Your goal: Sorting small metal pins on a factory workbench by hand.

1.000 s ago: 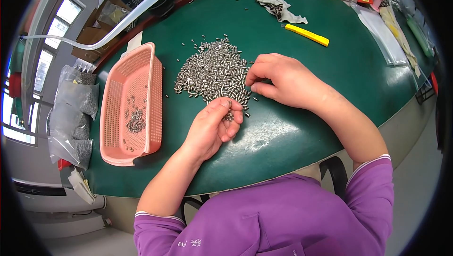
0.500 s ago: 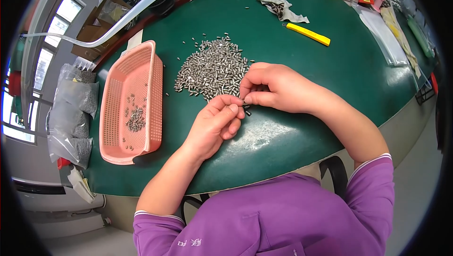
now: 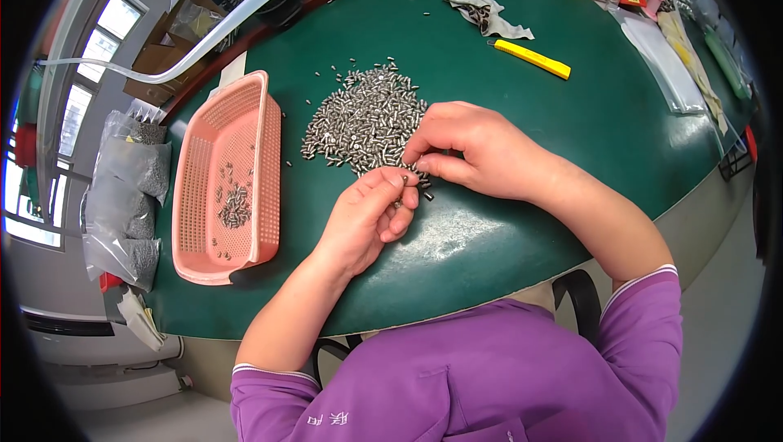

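Note:
A heap of small silver metal pins (image 3: 363,120) lies on the green table (image 3: 506,230). My left hand (image 3: 363,218) is cupped at the heap's near edge and pinches a pin between its fingertips. My right hand (image 3: 473,148) rests on the right side of the heap, its fingertips meeting those of the left hand and closed around a few pins. A pink plastic basket (image 3: 224,181) stands to the left of the heap with a small cluster of the same pins inside.
A yellow utility knife (image 3: 532,58) and a crumpled cloth (image 3: 485,14) lie at the back. Clear plastic bags (image 3: 661,59) and coloured items sit at the far right. Bags of pins (image 3: 130,197) hang off the left edge. A translucent tube (image 3: 245,26) curves behind the table.
My right hand has slid nearer across the heap to meet the left hand. The left hand has lifted its fingers up toward it.

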Demonstrator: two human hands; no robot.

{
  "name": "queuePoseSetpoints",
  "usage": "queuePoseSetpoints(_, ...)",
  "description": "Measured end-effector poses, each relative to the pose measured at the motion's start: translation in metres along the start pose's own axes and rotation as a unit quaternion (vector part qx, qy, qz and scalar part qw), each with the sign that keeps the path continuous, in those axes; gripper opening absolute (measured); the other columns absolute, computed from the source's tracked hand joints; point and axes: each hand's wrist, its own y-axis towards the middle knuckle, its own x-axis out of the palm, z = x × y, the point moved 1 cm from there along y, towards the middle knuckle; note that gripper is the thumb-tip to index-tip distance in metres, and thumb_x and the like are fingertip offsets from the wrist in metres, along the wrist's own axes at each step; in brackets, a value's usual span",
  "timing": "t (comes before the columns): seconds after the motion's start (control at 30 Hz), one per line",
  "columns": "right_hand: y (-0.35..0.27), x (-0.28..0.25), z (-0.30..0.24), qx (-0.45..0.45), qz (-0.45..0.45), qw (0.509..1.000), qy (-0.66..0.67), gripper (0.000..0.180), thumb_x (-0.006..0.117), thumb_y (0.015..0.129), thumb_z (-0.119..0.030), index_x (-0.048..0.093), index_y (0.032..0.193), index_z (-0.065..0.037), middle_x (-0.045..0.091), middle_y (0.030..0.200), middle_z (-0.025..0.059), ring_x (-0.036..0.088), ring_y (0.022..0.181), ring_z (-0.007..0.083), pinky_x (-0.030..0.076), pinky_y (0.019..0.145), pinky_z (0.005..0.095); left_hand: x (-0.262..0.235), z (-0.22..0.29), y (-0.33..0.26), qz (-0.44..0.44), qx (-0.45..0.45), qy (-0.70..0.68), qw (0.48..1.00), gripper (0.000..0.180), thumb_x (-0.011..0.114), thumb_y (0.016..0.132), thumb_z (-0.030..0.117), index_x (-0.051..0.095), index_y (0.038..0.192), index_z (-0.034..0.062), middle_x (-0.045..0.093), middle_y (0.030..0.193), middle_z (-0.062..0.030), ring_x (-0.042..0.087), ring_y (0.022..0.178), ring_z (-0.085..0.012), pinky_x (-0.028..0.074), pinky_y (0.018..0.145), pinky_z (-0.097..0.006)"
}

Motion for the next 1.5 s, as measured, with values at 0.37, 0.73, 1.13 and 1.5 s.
queuePoseSetpoints(0.37,-0.004,-0.004,0.008,0.011,-0.158,0.987,-0.003,0.011,0.069,0.075,-0.009,0.066,0.086,-0.01,0.056,0.083,0.0043,0.056,0.086,0.0238,0.047,0.074,0.0354,-0.003,0.001,-0.001,0.025,0.002,-0.011,1.0,0.029,0.036,0.098,0.022,0.053,0.101,-0.0013,0.053,0.081,-0.0096,0.042,0.055,-0.0135,0.031,0.045,-0.023)
queuePoseSetpoints(0.73,0.0,-0.004,0.004,0.012,-0.134,0.988,0.07,0.009,0.066,0.082,-0.014,0.063,0.088,-0.008,0.056,0.083,0.0045,0.054,0.082,0.0211,0.045,0.073,0.0327,-0.003,0.002,0.0,0.007,0.015,-0.041,0.999,0.027,0.036,0.099,0.023,0.051,0.102,0.0007,0.052,0.082,-0.0087,0.04,0.055,-0.0126,0.031,0.047,-0.023)
queuePoseSetpoints(1.13,0.004,-0.01,0.013,0.161,-0.038,0.923,0.347,0.008,0.06,0.087,-0.002,0.058,0.095,-0.001,0.063,0.092,0.0044,0.061,0.087,0.0111,0.051,0.078,0.0254,0.001,0.002,-0.001,0.015,0.013,-0.013,1.0,0.021,0.037,0.099,0.02,0.049,0.1,0.0024,0.052,0.081,-0.0071,0.039,0.053,-0.0102,0.031,0.044,-0.021)
queuePoseSetpoints(1.5,0.001,-0.007,0.024,0.185,0.032,0.965,0.183,0.014,0.064,0.083,-0.004,0.063,0.097,-0.004,0.061,0.085,-0.001,0.056,0.077,0.0064,0.047,0.07,0.0215,0.003,0.0,-0.001,0.023,0.012,-0.013,1.0,0.023,0.038,0.099,0.022,0.05,0.1,0.0025,0.051,0.081,-0.0064,0.039,0.053,-0.0101,0.03,0.044,-0.021)
